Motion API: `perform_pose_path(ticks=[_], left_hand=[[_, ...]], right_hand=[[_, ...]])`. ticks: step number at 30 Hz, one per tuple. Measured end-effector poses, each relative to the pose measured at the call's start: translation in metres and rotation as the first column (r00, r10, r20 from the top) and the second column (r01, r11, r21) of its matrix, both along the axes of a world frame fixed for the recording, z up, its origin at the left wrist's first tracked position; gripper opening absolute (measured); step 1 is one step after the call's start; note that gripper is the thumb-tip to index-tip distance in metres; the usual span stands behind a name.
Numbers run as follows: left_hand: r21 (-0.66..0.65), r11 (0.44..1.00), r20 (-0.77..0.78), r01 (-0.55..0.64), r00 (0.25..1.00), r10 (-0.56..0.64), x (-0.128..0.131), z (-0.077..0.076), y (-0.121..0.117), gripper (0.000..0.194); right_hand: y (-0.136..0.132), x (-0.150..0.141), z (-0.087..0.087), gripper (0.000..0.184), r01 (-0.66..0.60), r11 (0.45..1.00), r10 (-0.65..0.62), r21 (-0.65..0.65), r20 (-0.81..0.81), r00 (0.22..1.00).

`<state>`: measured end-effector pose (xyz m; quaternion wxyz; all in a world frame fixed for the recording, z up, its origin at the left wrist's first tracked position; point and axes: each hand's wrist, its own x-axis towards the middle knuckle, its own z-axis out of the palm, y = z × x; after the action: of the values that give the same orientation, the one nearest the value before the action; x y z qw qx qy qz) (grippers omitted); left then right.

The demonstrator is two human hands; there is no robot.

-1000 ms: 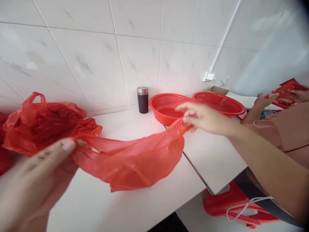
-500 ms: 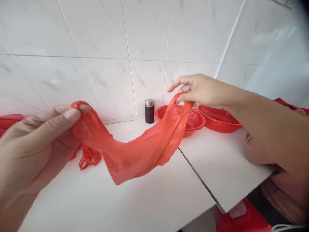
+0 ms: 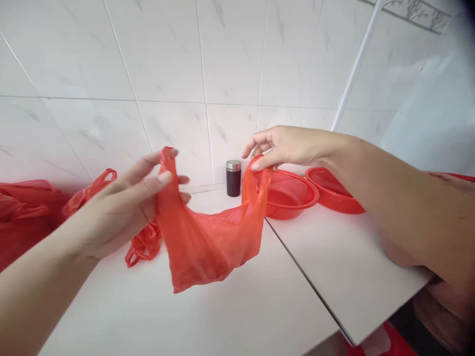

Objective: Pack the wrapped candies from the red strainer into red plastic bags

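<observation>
A thin red plastic bag hangs between my two hands above the white table. My left hand pinches its left handle between thumb and fingers. At the other side, my right hand grips the right handle, fingertips curled over it. The bag sags in the middle, its lower edge apart from the tabletop. Beneath my left hand lies a crumpled red bag, partly hidden by that hand. Behind my right hand is a red perforated basket.
Red bags are heaped at the far left. A dark cup with a silver lid stands by the tiled wall. A second red basket is partly behind my right arm. A seam crosses the table; a red stool shows below its edge.
My left hand has moved right, bringing the bag's handles closer together, so the bag hangs in a deeper sag. The view has shifted slightly, showing more of the red heap at left.
</observation>
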<state>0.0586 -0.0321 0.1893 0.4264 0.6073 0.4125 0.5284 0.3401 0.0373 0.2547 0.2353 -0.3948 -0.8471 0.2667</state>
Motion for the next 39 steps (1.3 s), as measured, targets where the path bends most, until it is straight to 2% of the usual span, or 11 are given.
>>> perform_pose_path(ticks=[3,8,11,16,20,23,26,29,32,35,39], left_hand=[[-0.221,0.949,-0.124,0.224,0.959,-0.255,0.014,0.0,0.006,0.058],[-0.278,0.93,-0.221,0.241,0.926,-0.306,0.032,-0.003,0.016,0.028],[-0.292,0.937,-0.178,0.19,0.952,-0.248,0.028,-0.007,0.02,0.035],[-0.285,0.943,-0.137,0.172,0.966,-0.218,0.016,-0.022,0.024,0.036],[-0.244,0.952,-0.174,0.187,0.957,-0.233,0.011,-0.027,0.024,0.034],[-0.174,0.963,-0.369,0.205,0.893,-0.256,0.012,-0.022,0.019,0.023],[-0.069,0.987,-0.583,0.142,0.798,-0.155,0.018,-0.019,0.015,0.011],[0.164,0.986,-0.724,0.012,0.681,0.112,0.023,-0.026,0.015,0.019],[0.432,0.901,-0.711,-0.037,0.601,0.366,0.026,-0.041,0.021,0.035],[0.501,0.865,-0.652,-0.032,0.643,0.401,0.027,-0.051,0.025,0.039],[0.368,0.929,-0.642,-0.044,0.71,0.288,0.018,-0.062,0.021,0.024]], right_hand=[[-0.013,-0.038,-0.002,0.02,-0.098,0.995,0.099,0.008,-0.073,0.992],[-0.025,-0.085,-0.02,0.021,-0.219,0.97,0.238,0.109,-0.213,0.948],[-0.014,-0.083,-0.041,0.023,-0.167,0.977,0.199,0.131,-0.287,0.937],[-0.005,-0.065,-0.076,0.019,-0.227,0.97,0.181,-0.086,-0.367,0.913],[-0.035,-0.061,-0.085,0.015,-0.251,0.968,0.231,0.004,-0.411,0.882],[-0.046,-0.064,-0.089,0.015,-0.234,0.969,0.247,0.081,-0.373,0.894],[-0.03,-0.071,-0.104,0.02,-0.112,0.991,0.133,0.072,-0.474,0.87],[-0.008,-0.08,-0.126,0.028,-0.208,0.971,0.116,-0.119,-0.525,0.843],[0.004,-0.085,-0.143,0.03,-0.336,0.91,0.137,-0.244,-0.588,0.797],[0.004,-0.084,-0.148,0.028,-0.391,0.881,0.165,-0.266,-0.603,0.781],[0.0,-0.071,-0.151,0.027,-0.234,0.962,0.132,-0.141,-0.511,0.85]])
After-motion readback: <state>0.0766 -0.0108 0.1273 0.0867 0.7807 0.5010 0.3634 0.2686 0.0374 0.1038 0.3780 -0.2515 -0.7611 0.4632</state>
